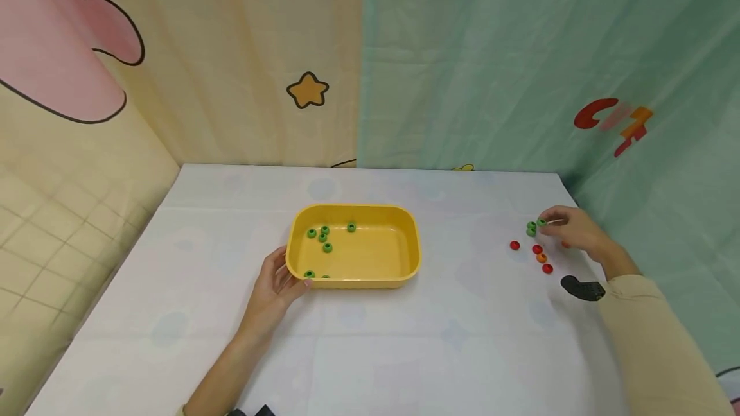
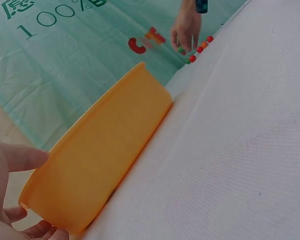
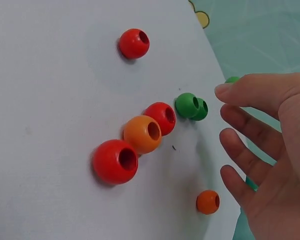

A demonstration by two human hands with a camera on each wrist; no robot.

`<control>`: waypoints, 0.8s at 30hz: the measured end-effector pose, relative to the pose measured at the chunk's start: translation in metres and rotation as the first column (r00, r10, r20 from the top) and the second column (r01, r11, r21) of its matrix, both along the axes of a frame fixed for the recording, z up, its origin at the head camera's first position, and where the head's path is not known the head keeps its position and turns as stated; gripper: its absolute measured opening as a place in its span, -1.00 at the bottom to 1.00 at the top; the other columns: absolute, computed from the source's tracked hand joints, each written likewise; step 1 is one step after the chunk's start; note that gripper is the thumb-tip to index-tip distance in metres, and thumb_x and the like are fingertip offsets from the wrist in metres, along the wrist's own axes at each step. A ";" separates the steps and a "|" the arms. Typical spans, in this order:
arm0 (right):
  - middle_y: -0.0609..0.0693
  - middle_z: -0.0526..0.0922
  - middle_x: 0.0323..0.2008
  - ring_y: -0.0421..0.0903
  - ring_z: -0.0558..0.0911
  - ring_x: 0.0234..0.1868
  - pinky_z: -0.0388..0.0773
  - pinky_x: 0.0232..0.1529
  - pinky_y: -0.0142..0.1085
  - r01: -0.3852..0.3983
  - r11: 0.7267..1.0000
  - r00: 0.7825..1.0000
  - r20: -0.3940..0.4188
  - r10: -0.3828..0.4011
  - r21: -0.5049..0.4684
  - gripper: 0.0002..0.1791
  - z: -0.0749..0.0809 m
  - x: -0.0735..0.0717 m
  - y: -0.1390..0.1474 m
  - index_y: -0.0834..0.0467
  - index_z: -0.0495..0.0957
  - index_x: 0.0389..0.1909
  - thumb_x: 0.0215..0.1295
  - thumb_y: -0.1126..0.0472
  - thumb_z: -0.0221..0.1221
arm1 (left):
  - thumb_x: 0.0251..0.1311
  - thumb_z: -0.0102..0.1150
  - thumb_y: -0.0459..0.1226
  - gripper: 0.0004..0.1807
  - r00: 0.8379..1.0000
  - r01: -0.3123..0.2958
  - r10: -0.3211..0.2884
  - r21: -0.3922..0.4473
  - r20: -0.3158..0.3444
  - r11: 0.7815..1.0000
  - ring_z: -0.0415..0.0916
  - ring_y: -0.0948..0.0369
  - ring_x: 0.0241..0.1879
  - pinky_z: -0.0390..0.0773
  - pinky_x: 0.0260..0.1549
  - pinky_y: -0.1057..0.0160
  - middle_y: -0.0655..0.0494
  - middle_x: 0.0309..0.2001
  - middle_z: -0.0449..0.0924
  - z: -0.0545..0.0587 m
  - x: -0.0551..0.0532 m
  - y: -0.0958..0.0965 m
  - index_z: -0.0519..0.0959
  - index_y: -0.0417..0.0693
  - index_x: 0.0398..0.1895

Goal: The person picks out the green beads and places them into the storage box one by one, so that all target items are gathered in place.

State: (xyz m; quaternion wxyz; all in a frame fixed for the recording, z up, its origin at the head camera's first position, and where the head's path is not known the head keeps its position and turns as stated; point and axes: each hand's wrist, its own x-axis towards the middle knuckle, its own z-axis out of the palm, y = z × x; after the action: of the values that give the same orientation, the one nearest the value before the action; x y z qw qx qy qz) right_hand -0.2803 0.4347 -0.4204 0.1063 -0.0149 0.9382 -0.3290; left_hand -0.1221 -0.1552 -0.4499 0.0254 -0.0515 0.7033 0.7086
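My left hand [image 1: 276,284] holds the left end of a yellow tray [image 1: 370,283], thumb on the rim and fingers around the outer wall. Several green beads [image 1: 327,247] lie inside the tray, mostly toward its left side. At the far right of the table my right hand [image 1: 575,231] pinches a green bead [image 1: 541,222] between thumb and fingertips. In the right wrist view the thumb partly covers this bead [image 3: 232,79]. Two other green beads [image 3: 187,105] sit close together on the table just beside the fingers.
Red and orange beads lie near the right hand: a row with an orange bead [image 3: 142,134] between two red ones, a lone red bead [image 3: 134,43], and another orange bead [image 3: 208,202] under the palm side. Printed curtains [image 1: 462,69] rise behind the white table [image 1: 376,352].
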 end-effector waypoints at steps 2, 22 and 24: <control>0.42 0.45 0.25 0.38 0.40 0.25 0.55 -0.01 -0.03 -0.008 1.000 1.000 0.001 0.008 -0.001 -0.53 0.002 -0.002 -0.003 0.32 0.44 0.24 0.52 0.09 0.20 | 0.30 0.33 -0.42 -0.11 1.000 0.000 0.000 0.000 -0.001 1.000 0.06 0.03 0.55 0.20 0.44 0.18 -0.05 0.55 0.06 0.000 0.000 0.000 0.04 -0.10 0.59; 0.22 0.61 0.08 0.24 0.55 0.16 0.59 0.05 -0.07 -0.194 0.979 0.981 -0.027 0.193 -0.061 -0.72 0.017 -0.022 -0.072 0.28 0.57 0.05 0.44 0.21 0.28 | 0.28 0.34 -0.43 -0.10 1.000 -0.006 0.006 0.003 0.002 1.000 0.07 0.02 0.54 0.24 0.40 0.25 -0.05 0.54 0.07 -0.003 0.000 -0.001 0.05 -0.09 0.59; 0.21 0.62 0.07 0.23 0.57 0.16 0.58 0.08 -0.06 -0.210 0.975 0.977 -0.032 0.209 -0.067 -0.74 0.018 -0.024 -0.080 0.28 0.58 0.03 0.43 0.23 0.29 | 0.28 0.34 -0.43 -0.10 1.000 -0.006 0.006 0.005 -0.001 1.000 0.07 0.02 0.54 0.24 0.40 0.25 -0.05 0.54 0.07 -0.002 0.000 -0.001 0.06 -0.08 0.59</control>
State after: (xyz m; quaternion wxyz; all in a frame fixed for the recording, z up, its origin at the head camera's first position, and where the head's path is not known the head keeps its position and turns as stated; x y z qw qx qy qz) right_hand -0.3045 0.3546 -0.4022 0.1281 -0.1215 0.9205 -0.3485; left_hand -0.1218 -0.1558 -0.4520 0.0233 -0.0531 0.7012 0.7106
